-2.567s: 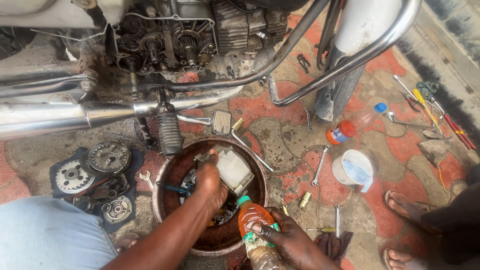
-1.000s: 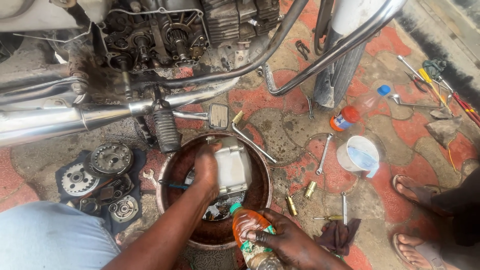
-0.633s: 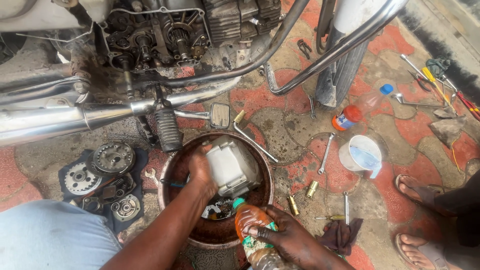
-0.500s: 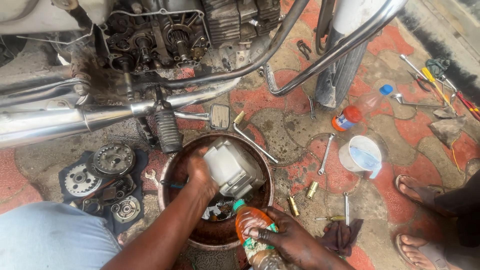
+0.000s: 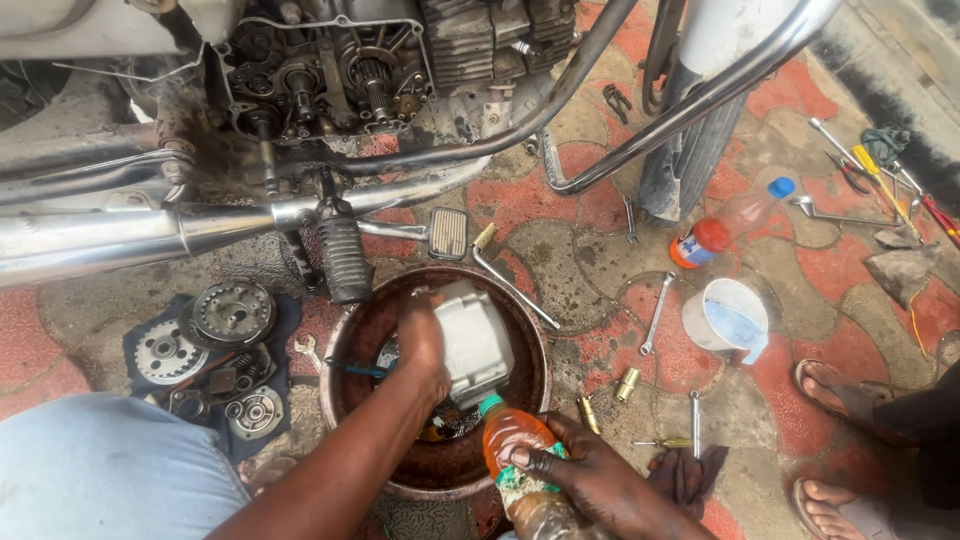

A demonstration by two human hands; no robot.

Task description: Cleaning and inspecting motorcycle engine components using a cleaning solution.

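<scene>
**Engine cover held over the wash basin**

The left hand (image 5: 425, 345) is gripping a pale metal engine cover (image 5: 474, 340), tilting it inside the round rusty basin (image 5: 535, 340), near its far rim. The right hand (image 5: 590, 480) is clasping an orange plastic bottle (image 5: 510, 445) at the basin's near rim, its neck pointing toward the cover. Clutch gears (image 5: 232, 312) are lying just left of the basin.

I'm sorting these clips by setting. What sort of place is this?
Most likely an open-air roadside motorcycle repair spot. An opened motorcycle engine stands over patterned paving, wrenches and removed gears lie on the ground, and the left hand holds a metal engine cover over a rusty basin.
</scene>
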